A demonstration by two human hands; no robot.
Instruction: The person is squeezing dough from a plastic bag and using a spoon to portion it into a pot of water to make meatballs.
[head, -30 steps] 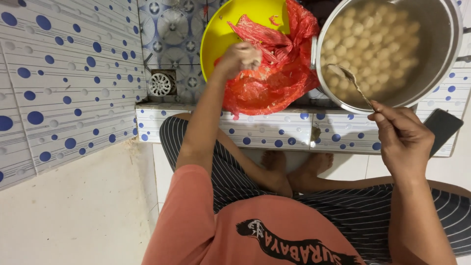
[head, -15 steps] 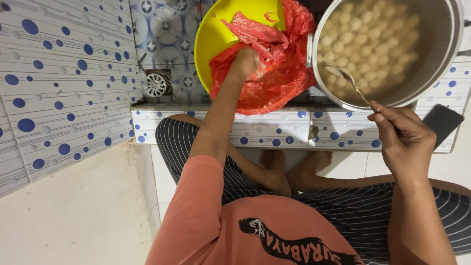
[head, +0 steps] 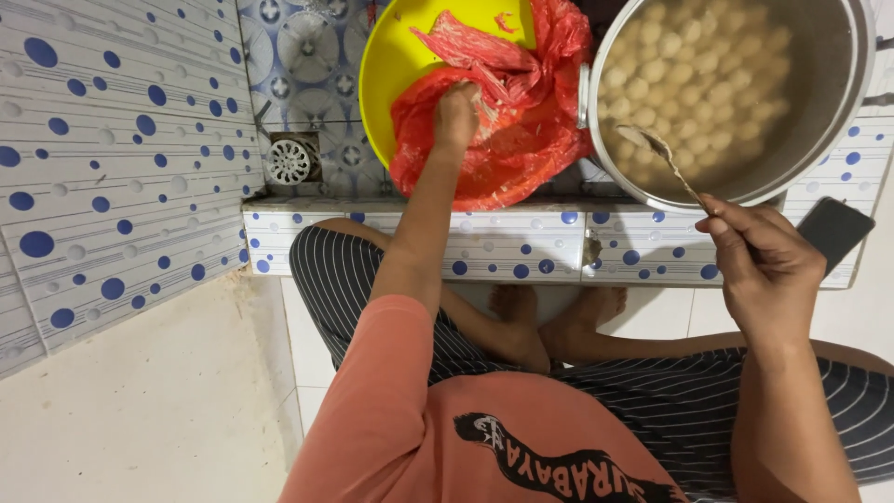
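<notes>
Nearest the camera, at the bottom of the frame, an orange shirt and dark striped trousers are seen; bare feet (head: 549, 326) are tucked together at lower centre on a pale floor.

Right hand (head: 765, 270): observed at right of centre, fingers pinched shut around the handle of a metal spoon (head: 663, 156). The spoon runs up and left, and its bowl is held over the rim inside the pot. A dark flat phone (head: 835, 229) lies just beside this hand, on the ledge at the right edge.

A low tiled ledge (head: 521, 244), white with blue dots, crosses the middle of the frame.

Left hand (head: 456, 114): extended up the centre of the frame and closed on the crumpled red plastic bag (head: 521, 130). Whether anything beyond the plastic is gripped cannot be told.

The bag is draped in and over the near edge of a yellow basin (head: 396, 70) at upper centre. Touching the bag at upper right stands a large metal pot (head: 838, 102), filled with pale round balls (head: 698, 74) in cloudy liquid.

A round floor drain (head: 290, 160) is noted at upper left of centre, near the basin. The hands are well apart.
</notes>
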